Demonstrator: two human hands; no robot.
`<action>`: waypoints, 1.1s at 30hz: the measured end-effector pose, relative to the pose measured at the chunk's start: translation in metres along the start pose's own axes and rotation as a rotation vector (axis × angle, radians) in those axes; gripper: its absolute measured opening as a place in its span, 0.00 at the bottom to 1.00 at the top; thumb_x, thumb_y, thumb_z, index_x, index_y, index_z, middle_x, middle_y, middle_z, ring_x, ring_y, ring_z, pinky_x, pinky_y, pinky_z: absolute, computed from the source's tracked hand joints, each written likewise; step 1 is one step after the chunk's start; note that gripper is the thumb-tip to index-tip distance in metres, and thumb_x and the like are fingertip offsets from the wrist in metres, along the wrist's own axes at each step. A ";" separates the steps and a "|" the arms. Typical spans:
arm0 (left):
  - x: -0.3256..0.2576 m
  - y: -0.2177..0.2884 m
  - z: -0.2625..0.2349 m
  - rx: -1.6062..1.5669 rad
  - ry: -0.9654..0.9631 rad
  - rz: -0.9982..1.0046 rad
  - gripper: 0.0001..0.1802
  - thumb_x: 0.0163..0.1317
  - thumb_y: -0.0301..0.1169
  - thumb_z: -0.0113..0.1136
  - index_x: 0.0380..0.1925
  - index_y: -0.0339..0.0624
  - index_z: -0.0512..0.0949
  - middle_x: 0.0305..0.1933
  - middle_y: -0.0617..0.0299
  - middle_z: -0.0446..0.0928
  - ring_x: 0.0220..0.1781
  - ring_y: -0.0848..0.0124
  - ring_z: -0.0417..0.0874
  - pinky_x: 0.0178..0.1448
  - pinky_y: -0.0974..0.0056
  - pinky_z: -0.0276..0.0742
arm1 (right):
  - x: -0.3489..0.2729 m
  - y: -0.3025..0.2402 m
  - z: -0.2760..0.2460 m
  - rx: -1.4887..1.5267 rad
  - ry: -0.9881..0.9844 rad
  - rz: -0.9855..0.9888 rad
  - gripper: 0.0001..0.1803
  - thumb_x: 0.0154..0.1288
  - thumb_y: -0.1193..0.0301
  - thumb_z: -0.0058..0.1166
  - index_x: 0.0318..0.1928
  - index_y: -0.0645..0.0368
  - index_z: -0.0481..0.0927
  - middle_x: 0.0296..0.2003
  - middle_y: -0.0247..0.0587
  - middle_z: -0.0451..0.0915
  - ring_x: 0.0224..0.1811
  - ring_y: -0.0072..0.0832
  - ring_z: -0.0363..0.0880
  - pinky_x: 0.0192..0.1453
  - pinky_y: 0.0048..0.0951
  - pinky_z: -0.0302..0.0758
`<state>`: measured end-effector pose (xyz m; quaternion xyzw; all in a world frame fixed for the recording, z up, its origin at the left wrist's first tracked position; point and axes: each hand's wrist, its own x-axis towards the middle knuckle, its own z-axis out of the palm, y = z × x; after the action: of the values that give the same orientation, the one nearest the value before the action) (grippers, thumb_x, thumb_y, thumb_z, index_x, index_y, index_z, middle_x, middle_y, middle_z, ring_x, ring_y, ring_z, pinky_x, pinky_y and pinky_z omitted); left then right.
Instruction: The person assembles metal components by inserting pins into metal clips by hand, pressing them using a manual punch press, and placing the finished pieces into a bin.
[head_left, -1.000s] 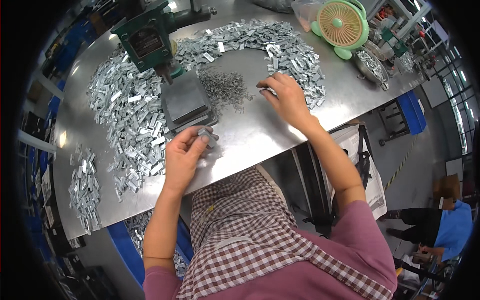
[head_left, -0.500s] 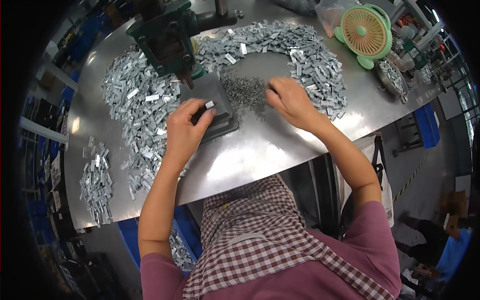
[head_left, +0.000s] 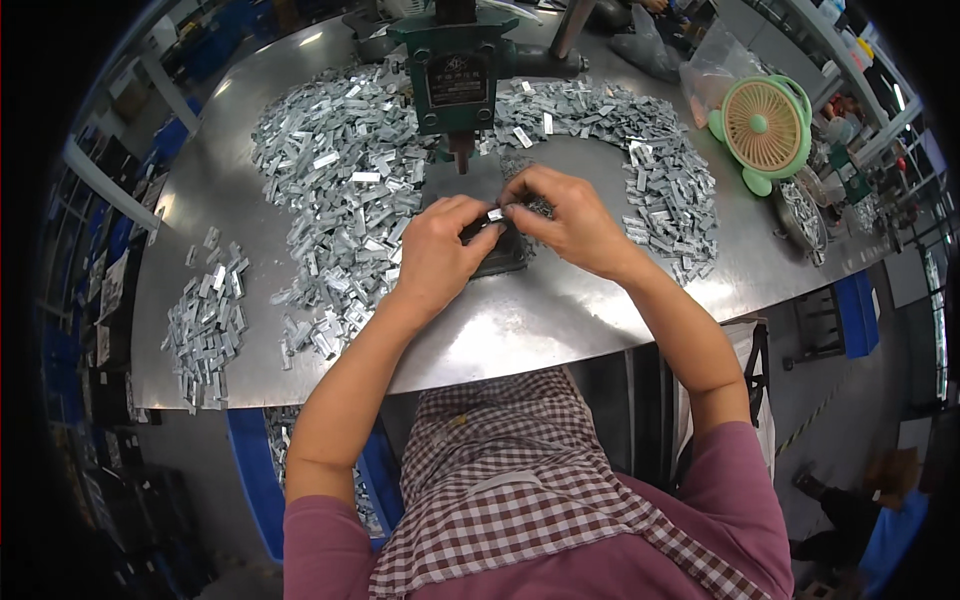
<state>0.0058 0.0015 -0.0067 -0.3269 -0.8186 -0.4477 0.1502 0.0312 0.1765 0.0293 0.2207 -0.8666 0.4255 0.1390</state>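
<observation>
Between the thumb and fingers of my left hand is a small silver metal block. The fingertips of my right hand are pinched together against the block's right end; anything small between them is too hidden to name. Both hands are over the dark base plate of a green bench press. The press's ram tip hangs just beyond the block, apart from it. A heap of tiny dark metal pins is mostly covered by my right hand.
Metal blocks like the held one form a large heap at left, a curved bank at right and a small pile near the left edge. A green fan and a metal bowl stand at right. A blue bin sits below the table.
My right hand has come left from the pin heap to meet the block in my left hand. The view has shifted, so the press now appears farther right.
</observation>
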 end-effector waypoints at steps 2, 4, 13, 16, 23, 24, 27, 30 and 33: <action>0.000 0.000 -0.002 -0.009 -0.009 -0.029 0.10 0.47 0.29 0.62 0.30 0.37 0.78 0.28 0.57 0.76 0.32 0.60 0.77 0.36 0.61 0.71 | 0.002 0.000 -0.001 -0.050 -0.044 -0.044 0.09 0.54 0.72 0.52 0.34 0.65 0.74 0.31 0.48 0.76 0.35 0.41 0.75 0.39 0.35 0.71; 0.003 0.000 -0.003 0.002 -0.035 -0.018 0.10 0.46 0.29 0.62 0.30 0.37 0.78 0.28 0.57 0.76 0.32 0.61 0.77 0.36 0.61 0.71 | 0.005 0.004 -0.004 -0.089 -0.066 -0.091 0.09 0.54 0.72 0.52 0.34 0.65 0.74 0.32 0.48 0.76 0.35 0.42 0.75 0.39 0.36 0.71; 0.011 0.002 -0.003 -0.032 -0.060 -0.076 0.11 0.47 0.25 0.62 0.32 0.33 0.79 0.26 0.57 0.76 0.24 0.69 0.75 0.30 0.67 0.69 | 0.009 0.004 -0.010 -0.339 -0.104 -0.322 0.09 0.52 0.76 0.53 0.36 0.61 0.75 0.36 0.43 0.76 0.36 0.40 0.75 0.40 0.35 0.70; 0.013 -0.008 -0.009 -0.016 -0.029 -0.103 0.11 0.47 0.28 0.62 0.31 0.35 0.79 0.27 0.55 0.77 0.27 0.64 0.77 0.33 0.64 0.71 | -0.005 0.015 -0.002 -0.421 0.028 -0.487 0.17 0.49 0.82 0.51 0.43 0.59 0.76 0.42 0.42 0.77 0.40 0.40 0.75 0.45 0.34 0.70; 0.022 -0.023 -0.013 0.090 0.074 -0.149 0.13 0.47 0.32 0.63 0.29 0.33 0.80 0.25 0.52 0.78 0.23 0.64 0.77 0.30 0.65 0.70 | 0.046 -0.057 -0.082 0.225 0.611 -0.375 0.16 0.59 0.75 0.52 0.48 0.63 0.72 0.43 0.45 0.75 0.43 0.26 0.74 0.46 0.25 0.71; 0.022 -0.022 -0.013 0.081 0.073 -0.166 0.13 0.47 0.33 0.63 0.28 0.33 0.80 0.24 0.51 0.78 0.22 0.64 0.77 0.29 0.65 0.70 | 0.057 -0.070 -0.088 0.229 0.606 -0.373 0.16 0.59 0.75 0.52 0.48 0.63 0.72 0.43 0.45 0.75 0.43 0.26 0.74 0.46 0.25 0.71; 0.017 -0.022 -0.011 0.107 0.087 -0.160 0.14 0.48 0.36 0.62 0.27 0.34 0.80 0.24 0.50 0.78 0.24 0.58 0.77 0.30 0.60 0.71 | 0.053 -0.070 -0.067 0.168 0.409 -0.588 0.25 0.56 0.72 0.58 0.52 0.65 0.66 0.42 0.42 0.73 0.45 0.25 0.72 0.53 0.27 0.68; 0.027 -0.018 -0.007 0.096 0.070 -0.206 0.13 0.48 0.36 0.61 0.25 0.34 0.79 0.24 0.49 0.77 0.26 0.54 0.78 0.32 0.57 0.72 | 0.044 -0.061 -0.067 0.122 0.323 -0.614 0.26 0.52 0.75 0.61 0.51 0.64 0.65 0.39 0.40 0.72 0.43 0.24 0.71 0.51 0.26 0.68; 0.024 -0.021 -0.014 0.092 0.062 -0.240 0.13 0.49 0.35 0.61 0.27 0.35 0.79 0.25 0.49 0.77 0.27 0.55 0.78 0.32 0.58 0.72 | 0.060 -0.065 -0.080 -0.102 0.422 -0.538 0.21 0.55 0.72 0.58 0.48 0.65 0.68 0.36 0.39 0.76 0.36 0.26 0.74 0.42 0.24 0.71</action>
<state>-0.0264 -0.0083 0.0004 -0.2054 -0.8666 -0.4341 0.1355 0.0160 0.1892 0.1463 0.3409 -0.7498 0.3658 0.4333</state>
